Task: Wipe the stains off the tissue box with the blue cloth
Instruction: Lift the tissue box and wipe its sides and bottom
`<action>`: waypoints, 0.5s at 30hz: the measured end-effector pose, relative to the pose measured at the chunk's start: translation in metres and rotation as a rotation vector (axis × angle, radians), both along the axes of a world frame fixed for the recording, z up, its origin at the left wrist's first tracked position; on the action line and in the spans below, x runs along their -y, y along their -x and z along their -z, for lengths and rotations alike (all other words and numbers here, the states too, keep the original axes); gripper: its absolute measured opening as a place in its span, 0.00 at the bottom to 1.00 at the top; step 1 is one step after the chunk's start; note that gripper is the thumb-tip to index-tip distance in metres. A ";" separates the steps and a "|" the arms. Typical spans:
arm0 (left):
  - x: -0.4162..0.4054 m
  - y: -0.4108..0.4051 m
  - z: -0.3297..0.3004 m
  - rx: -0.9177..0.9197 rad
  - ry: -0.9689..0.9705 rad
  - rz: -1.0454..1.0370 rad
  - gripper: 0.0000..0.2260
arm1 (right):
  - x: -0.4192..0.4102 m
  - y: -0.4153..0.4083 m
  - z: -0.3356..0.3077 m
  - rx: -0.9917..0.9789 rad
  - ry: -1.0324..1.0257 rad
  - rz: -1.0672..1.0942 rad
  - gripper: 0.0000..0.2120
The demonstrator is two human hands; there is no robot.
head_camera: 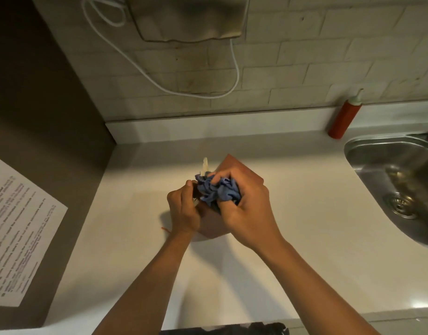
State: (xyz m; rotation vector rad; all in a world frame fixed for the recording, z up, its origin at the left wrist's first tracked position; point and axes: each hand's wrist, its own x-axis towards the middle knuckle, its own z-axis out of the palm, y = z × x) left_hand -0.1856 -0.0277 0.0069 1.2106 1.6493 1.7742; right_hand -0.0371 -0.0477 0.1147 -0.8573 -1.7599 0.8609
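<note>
A: Start with the big things. What is the setting?

B: A pale countertop (292, 238) runs under a tiled wall (329, 44). A steel sink (367, 151) is set into it at the right, and a red squeeze bottle (343, 119) with a pale cap stands against the backsplash just left of the sink. A printed sheet (19, 233) is stuck to the dark panel on the left, and a white cable (145, 76) loops down the wall.

A: And the tissue box?

B: The brown tissue box (242, 169) sits near the middle of the countertop, well apart from the sink. A pale tissue (204, 165) stands up from its top, just beside the cloth.

A: How is the right hand placed?

B: The right hand (249, 209) lies over the top of the box, fingers curled tight around the bunched blue cloth (217, 192). The cloth is crumpled into folds and pressed against the box's top.

A: The left hand?

B: The left hand (184, 209) is at the box's left side, its fingers (189, 189) bent inward and closed against the box. The thumb tip reaches the edge of the cloth. How much of the box it grips is hidden behind the hand itself.
</note>
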 end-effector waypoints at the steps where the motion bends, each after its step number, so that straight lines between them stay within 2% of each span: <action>1: -0.002 0.004 0.009 -0.004 0.057 0.028 0.16 | 0.003 -0.002 0.000 0.017 -0.001 -0.027 0.13; 4: -0.002 0.014 0.024 0.127 0.191 0.133 0.10 | 0.011 -0.006 -0.001 0.095 -0.042 -0.126 0.12; 6: 0.003 0.011 0.011 0.112 0.173 0.137 0.14 | 0.018 -0.006 0.001 0.089 0.027 -0.244 0.13; 7: 0.005 0.006 0.001 0.018 0.104 0.115 0.20 | 0.021 -0.008 0.003 0.047 0.107 -0.313 0.14; 8: 0.006 0.005 -0.005 -0.062 0.039 0.080 0.25 | 0.024 -0.011 0.006 -0.035 0.197 -0.357 0.15; 10: 0.005 0.004 -0.014 -0.030 -0.021 0.061 0.23 | 0.024 -0.023 0.015 -0.303 0.367 -0.332 0.14; 13: 0.000 0.014 -0.006 0.030 0.009 0.072 0.23 | 0.014 -0.048 0.026 -0.711 0.575 -0.131 0.12; 15: 0.001 0.017 -0.007 0.033 0.013 0.101 0.24 | 0.004 -0.060 0.028 -0.819 0.592 0.005 0.11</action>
